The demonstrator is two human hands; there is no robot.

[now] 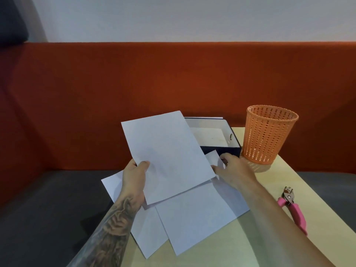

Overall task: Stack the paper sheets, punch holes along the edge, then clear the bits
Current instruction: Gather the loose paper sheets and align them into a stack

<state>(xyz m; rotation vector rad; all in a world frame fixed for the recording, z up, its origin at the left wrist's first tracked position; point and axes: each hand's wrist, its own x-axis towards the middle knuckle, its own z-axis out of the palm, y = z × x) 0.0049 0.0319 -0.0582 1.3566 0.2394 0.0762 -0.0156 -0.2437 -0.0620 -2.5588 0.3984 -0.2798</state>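
Note:
My left hand (135, 177) grips a white paper sheet (167, 155) by its lower left edge and holds it tilted above the table. My right hand (234, 170) touches that sheet's right edge and pinches the corner of another sheet (212, 157) behind it. More white sheets (194, 214) lie fanned out and overlapping on the pale table (269, 189) under both hands. A pink-handled hole punch (293, 211) lies on the table to the right, clear of both hands.
An orange mesh basket (268, 134) stands at the table's back right. A dark open box (213, 134) with a white inside sits behind the sheets. An orange sofa back and grey seat lie beyond and left of the table.

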